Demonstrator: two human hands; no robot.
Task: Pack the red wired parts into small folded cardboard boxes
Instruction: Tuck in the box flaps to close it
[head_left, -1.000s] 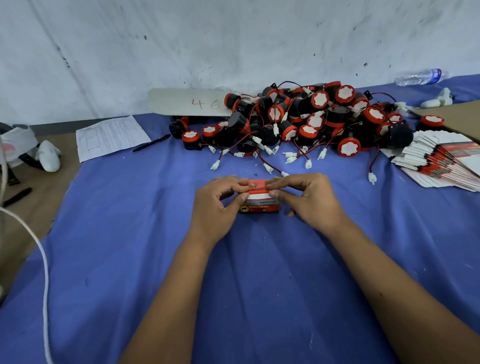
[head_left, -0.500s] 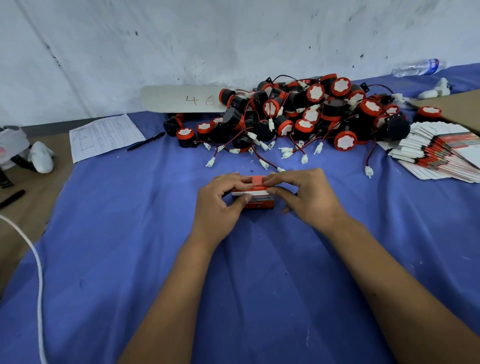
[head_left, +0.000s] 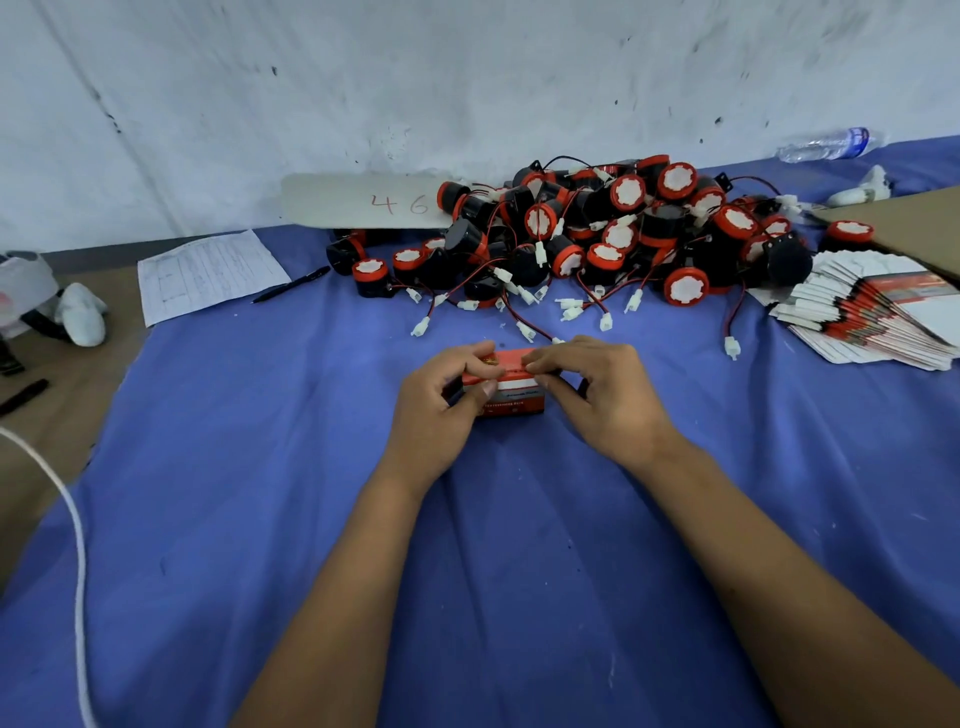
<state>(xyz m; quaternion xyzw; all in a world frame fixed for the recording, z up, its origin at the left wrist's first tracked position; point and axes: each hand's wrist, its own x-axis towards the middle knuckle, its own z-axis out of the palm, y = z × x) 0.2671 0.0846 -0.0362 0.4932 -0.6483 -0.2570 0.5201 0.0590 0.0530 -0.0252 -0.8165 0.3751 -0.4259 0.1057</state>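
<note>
Box at frame centre on blue counter, steadied for closing | left hand grip curled round left end, thumb on front | right hand grip pinching top flap, likely tucking | red wired parts heaped upper centre, within reach | flat boxes stacked right

Both hands are holding a small red and white folded cardboard box on the blue cloth. The left hand is gripping its left end, and the right hand is curling over its right end. Behind them a pile of black and red round wired parts is lying near the wall, and a fanned stack of flat unfolded cardboard boxes is lying at the right.
</note>
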